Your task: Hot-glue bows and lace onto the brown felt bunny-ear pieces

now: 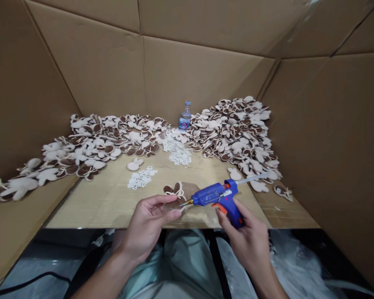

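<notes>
My left hand pinches a brown felt bunny-shaped piece with a cream string bow, just above the front of the board. In my right hand is a blue hot glue gun with an orange trigger, its fingers wrapped round the handle. The gun's brass nozzle points left and meets the face of the bunny piece, or nearly so; I cannot tell whether it touches. A clear glue stick sticks out of the gun's back end.
Bunny pieces lie heaped at the left and right. Small white cut-out tags form one pile near and another farther back. A water bottle stands by the cardboard back wall. One bunny piece lies alone.
</notes>
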The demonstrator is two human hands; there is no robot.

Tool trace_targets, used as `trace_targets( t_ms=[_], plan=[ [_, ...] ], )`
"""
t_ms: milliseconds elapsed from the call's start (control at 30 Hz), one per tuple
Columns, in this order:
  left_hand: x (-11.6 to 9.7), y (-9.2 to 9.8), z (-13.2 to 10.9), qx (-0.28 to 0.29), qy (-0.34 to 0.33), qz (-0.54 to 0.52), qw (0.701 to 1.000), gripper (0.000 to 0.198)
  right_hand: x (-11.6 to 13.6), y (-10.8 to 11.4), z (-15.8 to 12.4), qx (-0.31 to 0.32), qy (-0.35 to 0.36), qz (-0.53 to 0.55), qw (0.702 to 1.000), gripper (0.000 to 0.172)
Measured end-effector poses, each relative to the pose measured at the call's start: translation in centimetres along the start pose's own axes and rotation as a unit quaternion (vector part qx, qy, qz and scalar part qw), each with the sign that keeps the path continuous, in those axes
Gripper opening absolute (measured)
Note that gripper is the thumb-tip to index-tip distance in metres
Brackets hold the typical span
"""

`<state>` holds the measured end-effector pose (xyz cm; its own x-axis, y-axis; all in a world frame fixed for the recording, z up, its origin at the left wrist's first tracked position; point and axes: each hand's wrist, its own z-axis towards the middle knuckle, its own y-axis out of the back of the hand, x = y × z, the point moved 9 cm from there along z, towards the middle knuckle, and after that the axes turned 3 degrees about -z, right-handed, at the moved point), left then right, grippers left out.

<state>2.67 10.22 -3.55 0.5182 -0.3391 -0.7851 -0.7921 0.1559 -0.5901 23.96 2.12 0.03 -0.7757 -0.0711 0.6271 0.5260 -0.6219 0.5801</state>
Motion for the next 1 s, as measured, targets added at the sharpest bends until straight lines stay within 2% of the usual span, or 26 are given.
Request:
trace_targets(
  t_ms=[500,700,833,900,1000],
  plan=[
    [-0.2,0.0,0.1,-0.007,-0.003,-0.004,1.0,0.027,0.1,0.5,0.0,-0.02,0.015,-0.03,0.999,0.044],
    [-0.3,0.0,0.0,-0.005,-0.007,-0.006,1.0,0.026,-0.4,0.4,-0.1,-0.012,-0.002,-0.035,0.999,0.044],
    [-0.5,0.2,0.0,-0.001,-0.012,-0.002,1.0,0.026,-0.8,1.0,0.4,-0.03,-0.021,-0.056,0.998,0.045],
    [-0.8,0.4,0.1,-0.002,-0.023,0.007,1.0,0.025,-1.7,0.8,1.1,-0.014,-0.049,-0.08,0.996,0.045],
    [-1.7,1.2,0.5,-0.02,-0.046,0.03,0.998,0.025,-3.6,-0.7,2.1,0.063,-0.077,-0.116,0.988,0.045]
  ],
)
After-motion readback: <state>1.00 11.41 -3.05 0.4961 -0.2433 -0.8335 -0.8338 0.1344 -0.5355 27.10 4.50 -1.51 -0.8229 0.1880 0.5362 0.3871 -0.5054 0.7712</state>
